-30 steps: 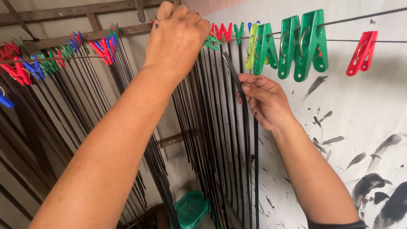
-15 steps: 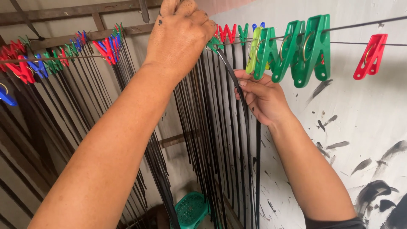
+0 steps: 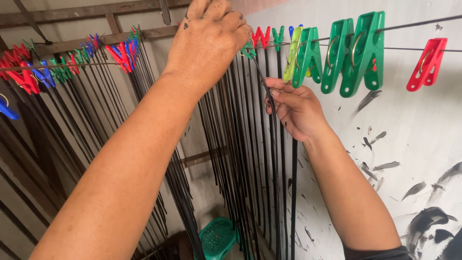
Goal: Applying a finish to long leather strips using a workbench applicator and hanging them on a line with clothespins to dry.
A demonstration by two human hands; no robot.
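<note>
My left hand (image 3: pixel 207 43) is raised to a wire line, its fingers closed around a green clothes peg (image 3: pixel 249 48) at the top of a thin black strip (image 3: pixel 264 91). My right hand (image 3: pixel 293 108) pinches that same black strip a little lower, just under the line. Many more long black strips (image 3: pixel 231 144) hang down from pegs along the wire. Several green pegs (image 3: pixel 353 53) and a red peg (image 3: pixel 426 65) sit empty on the wire to the right of my hands.
A second wire at the left carries red, blue and green pegs (image 3: pixel 57 72) with more black strips hanging. A white wall with black smears (image 3: pixel 409 168) is at the right. A green plastic stool (image 3: pixel 219 236) stands on the floor below.
Both hands stay at the line; the view has shifted slightly, and my right hand has slid a bit lower along the strip.
</note>
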